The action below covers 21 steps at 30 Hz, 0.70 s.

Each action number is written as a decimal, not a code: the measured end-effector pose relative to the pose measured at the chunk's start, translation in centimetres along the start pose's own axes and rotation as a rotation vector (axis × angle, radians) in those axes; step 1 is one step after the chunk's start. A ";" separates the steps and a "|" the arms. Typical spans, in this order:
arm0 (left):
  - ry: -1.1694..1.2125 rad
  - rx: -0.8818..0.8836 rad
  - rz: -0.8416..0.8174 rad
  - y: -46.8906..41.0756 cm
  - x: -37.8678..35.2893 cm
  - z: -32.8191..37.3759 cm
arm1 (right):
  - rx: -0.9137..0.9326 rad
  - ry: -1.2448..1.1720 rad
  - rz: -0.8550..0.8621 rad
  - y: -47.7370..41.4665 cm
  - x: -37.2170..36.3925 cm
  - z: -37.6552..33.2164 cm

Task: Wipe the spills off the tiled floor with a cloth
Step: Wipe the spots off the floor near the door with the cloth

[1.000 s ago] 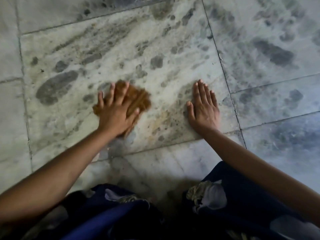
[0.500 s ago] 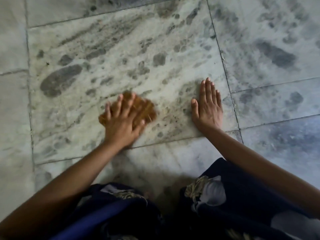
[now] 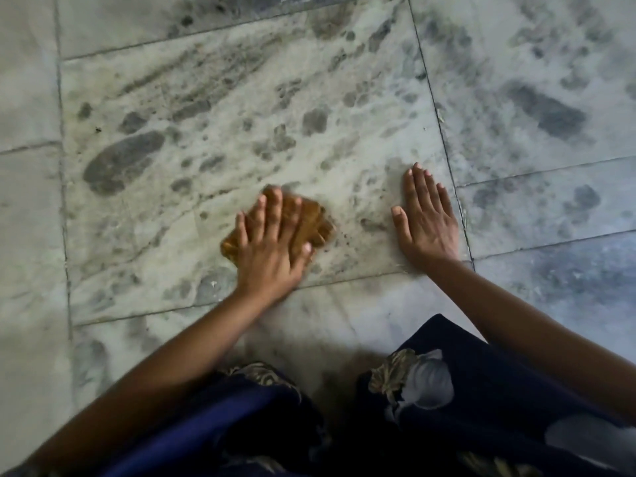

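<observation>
left hand spread flat on brown cloth, right hand flat on tiled floor

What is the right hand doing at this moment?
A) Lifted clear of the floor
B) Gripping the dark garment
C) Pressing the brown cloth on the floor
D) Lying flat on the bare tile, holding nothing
D: the right hand lies palm down, fingers extended, on the tile, apart from the brown cloth, which is under the left hand.
</observation>
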<state>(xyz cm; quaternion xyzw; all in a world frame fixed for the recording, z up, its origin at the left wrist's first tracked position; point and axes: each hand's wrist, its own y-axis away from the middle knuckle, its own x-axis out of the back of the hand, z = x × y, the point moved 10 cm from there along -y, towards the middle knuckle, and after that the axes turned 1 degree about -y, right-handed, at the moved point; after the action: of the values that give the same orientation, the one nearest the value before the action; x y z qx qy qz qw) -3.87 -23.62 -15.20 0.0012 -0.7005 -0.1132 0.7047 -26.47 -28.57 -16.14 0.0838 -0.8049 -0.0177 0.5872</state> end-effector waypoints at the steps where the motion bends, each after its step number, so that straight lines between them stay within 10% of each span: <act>1: -0.015 0.056 -0.006 -1.8 0.1 -1.2 | -0.008 0.016 0.004 0.2 0.0 0.4; 7: 0.055 0.250 -0.041 -12.0 1.5 0.4 | -0.015 0.019 0.014 0.2 0.2 0.4; 15: 0.033 -0.255 -0.075 1.1 -0.3 7.4 | -0.009 0.002 0.000 0.1 0.1 0.3; 21: -0.028 0.063 -0.065 -6.7 1.1 -3.1 | -0.013 0.015 0.004 0.3 0.2 0.3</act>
<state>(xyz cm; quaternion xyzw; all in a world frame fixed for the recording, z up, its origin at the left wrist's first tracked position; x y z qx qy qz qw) -1.87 -30.82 -15.29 0.0446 -0.7132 -0.1138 0.6903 -26.82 -28.34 -15.98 0.0784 -0.8005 -0.0212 0.5938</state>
